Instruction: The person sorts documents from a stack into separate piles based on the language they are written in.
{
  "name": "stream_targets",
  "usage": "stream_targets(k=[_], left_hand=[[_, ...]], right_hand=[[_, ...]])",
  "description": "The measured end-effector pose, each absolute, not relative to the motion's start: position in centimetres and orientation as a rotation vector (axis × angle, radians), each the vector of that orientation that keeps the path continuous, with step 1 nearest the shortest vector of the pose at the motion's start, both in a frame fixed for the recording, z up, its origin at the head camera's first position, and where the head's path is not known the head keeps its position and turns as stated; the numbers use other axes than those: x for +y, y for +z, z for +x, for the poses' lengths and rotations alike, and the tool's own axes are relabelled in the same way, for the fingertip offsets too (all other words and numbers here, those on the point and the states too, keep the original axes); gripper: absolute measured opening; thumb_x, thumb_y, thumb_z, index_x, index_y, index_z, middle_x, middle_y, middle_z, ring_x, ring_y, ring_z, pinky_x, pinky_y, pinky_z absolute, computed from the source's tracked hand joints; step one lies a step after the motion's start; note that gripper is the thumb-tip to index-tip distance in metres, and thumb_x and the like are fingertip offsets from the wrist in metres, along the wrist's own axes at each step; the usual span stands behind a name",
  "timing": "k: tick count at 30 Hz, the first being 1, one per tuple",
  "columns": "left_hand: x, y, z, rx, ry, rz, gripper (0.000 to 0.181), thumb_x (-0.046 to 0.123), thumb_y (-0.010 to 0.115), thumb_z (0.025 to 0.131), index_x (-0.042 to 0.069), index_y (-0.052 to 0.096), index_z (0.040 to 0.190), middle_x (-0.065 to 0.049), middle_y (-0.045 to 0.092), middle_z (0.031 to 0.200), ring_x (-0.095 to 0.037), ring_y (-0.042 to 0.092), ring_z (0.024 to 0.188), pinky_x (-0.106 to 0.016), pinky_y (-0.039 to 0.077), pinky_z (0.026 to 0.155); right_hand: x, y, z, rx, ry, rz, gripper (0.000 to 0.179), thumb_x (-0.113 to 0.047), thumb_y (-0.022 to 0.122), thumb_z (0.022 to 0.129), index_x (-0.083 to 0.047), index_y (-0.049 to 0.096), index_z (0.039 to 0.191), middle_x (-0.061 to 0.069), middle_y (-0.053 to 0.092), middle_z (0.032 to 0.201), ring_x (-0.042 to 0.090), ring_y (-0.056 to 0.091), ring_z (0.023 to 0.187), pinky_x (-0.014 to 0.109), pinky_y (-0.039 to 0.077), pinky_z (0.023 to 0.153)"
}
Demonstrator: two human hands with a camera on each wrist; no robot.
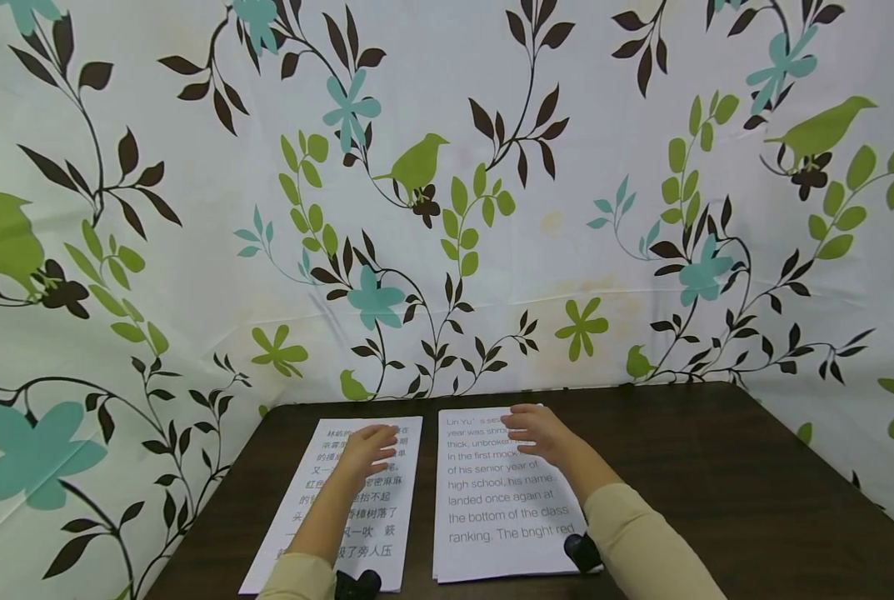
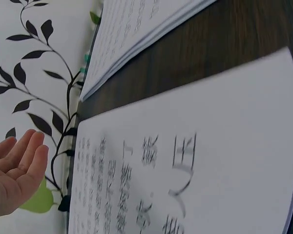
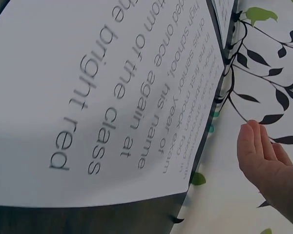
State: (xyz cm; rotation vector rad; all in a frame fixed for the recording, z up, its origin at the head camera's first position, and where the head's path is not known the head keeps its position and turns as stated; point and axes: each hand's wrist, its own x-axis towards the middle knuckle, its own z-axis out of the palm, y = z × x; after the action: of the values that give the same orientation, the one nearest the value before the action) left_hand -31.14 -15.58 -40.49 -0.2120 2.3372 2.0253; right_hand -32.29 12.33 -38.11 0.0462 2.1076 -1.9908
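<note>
Two stacks of printed paper lie side by side on a dark wooden table. The left stack [image 1: 319, 492] carries Chinese characters; the right stack [image 1: 491, 508] carries large English text. Over the upper part of the Chinese pages is my left hand [image 1: 367, 454], its fingers loosely extended and holding nothing. My right hand [image 1: 540, 433] hovers over the top right of the English pages, fingers relaxed and pointing left. In both wrist views the left hand [image 2: 19, 170] and the right hand [image 3: 266, 158] appear raised off the paper.
The dark table [image 1: 686, 492] extends to the right of the stacks. Behind its far edge hangs a white cloth [image 1: 447, 333] printed with leaves, flowers and birds. Small black devices [image 1: 583, 552] are strapped at the wrists, below the cream sleeves [image 1: 641, 533].
</note>
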Motion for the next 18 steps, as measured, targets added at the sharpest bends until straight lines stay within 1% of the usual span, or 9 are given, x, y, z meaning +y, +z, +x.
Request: stream_targets(k=[7, 12, 18], left_hand=[[-14.2, -41.0, -31.2, 2.315, 2.004, -0.218, 0.064, 0.039, 0.057, 0.079, -0.007, 0.040, 0.120, -0.024, 0.050, 0.111, -0.036, 0.050, 0.099, -0.044, 0.042, 0.079], [-13.4, -41.4, -31.0, 2.301, 2.003, -0.185, 0.068, 0.039, 0.057, 0.079, -0.009, 0.037, 0.122, -0.026, 0.049, 0.111, -0.037, 0.049, 0.099, -0.044, 0.042, 0.079], [-12.3, -42.4, -30.9, 2.286, 1.970, -0.172, 0.060, 0.034, 0.056, 0.081, -0.010, 0.040, 0.119, -0.025, 0.051, 0.108, -0.037, 0.049, 0.099, -0.043, 0.043, 0.079]], right_hand=[[14.6, -38.6, -32.3, 2.107, -2.018, 0.067, 0.055, -0.013, 0.055, 0.083, 0.006, 0.030, 0.127, 0.026, 0.040, 0.122, 0.042, 0.037, 0.111, 0.050, 0.032, 0.088], [16.0, -38.9, -32.0, 2.103, -2.021, 0.084, 0.058, -0.017, 0.056, 0.083, 0.006, 0.027, 0.128, 0.025, 0.039, 0.123, 0.041, 0.035, 0.112, 0.051, 0.030, 0.089], [17.8, -39.6, -31.8, 2.103, -2.008, 0.092, 0.062, -0.021, 0.055, 0.084, 0.008, 0.023, 0.129, 0.029, 0.032, 0.127, 0.041, 0.032, 0.114, 0.051, 0.027, 0.091]])
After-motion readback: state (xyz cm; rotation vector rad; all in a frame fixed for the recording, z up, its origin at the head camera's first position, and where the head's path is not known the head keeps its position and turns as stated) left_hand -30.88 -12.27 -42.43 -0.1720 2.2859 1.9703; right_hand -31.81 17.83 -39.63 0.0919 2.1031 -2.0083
